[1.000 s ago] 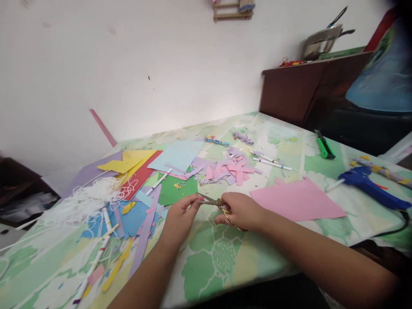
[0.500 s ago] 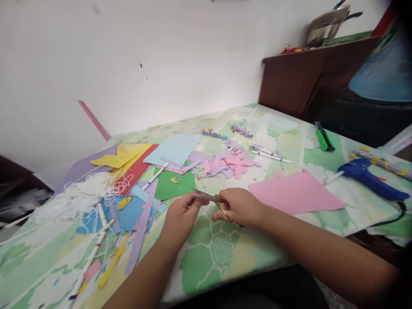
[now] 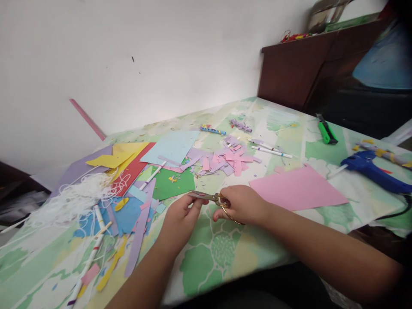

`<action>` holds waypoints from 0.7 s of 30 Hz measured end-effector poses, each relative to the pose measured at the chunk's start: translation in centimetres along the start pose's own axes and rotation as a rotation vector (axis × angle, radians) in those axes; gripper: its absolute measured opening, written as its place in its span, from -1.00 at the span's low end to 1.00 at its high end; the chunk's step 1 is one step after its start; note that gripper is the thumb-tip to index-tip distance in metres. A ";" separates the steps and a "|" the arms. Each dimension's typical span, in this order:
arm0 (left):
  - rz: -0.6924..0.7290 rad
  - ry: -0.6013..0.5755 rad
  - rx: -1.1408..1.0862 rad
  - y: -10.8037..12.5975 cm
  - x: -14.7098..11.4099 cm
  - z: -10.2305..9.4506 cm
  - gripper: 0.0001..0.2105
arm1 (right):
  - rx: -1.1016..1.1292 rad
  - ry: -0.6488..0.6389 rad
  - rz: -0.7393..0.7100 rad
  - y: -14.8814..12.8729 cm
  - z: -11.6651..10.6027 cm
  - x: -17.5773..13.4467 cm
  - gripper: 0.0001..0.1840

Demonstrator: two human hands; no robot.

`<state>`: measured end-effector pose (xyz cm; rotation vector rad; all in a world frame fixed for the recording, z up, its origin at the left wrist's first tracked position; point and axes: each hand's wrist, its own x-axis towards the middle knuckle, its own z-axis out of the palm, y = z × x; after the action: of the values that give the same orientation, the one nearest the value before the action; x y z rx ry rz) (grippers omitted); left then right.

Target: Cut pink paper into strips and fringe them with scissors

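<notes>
The scissors' [image 3: 215,198] blades have drawn closer together since half a second ago, when they stood apart. The right hand [image 3: 244,205] grips their gold handles; the left hand's [image 3: 180,218] fingers are drawn together at the blades, but whether they hold a small piece I cannot tell. The scissors are between both hands, above the patterned tablecloth [image 3: 209,268], which shows bare down to its near edge. A green sheet [image 3: 169,184] lies beyond the left hand; a pink sheet [image 3: 299,189] reaches close beside the right forearm, narrowing the room there. White string [image 3: 85,197] covers part of a blue sheet [image 3: 128,214]. The frame cuts off the blue glue gun's [image 3: 370,169] handle end.
</notes>
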<state>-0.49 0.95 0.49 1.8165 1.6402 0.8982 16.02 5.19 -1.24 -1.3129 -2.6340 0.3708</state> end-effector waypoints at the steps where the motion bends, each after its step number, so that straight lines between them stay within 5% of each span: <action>1: -0.009 -0.008 -0.023 0.0 0.0 0.0 -0.82 | 0.001 -0.001 0.003 0.0 0.0 0.0 -0.43; 13: -0.161 0.028 -0.180 0.0 -0.1 0.2 -0.82 | 0.034 -0.051 0.033 0.0 -0.5 -0.3 -0.42; 21: -0.095 0.058 -0.149 0.1 -0.3 0.5 -0.82 | 0.041 -0.087 0.015 -0.4 -0.8 -0.5 -0.44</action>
<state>-0.03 0.61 0.24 1.6132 1.6338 1.0113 16.25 4.70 -0.40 -1.3340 -2.6726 0.4929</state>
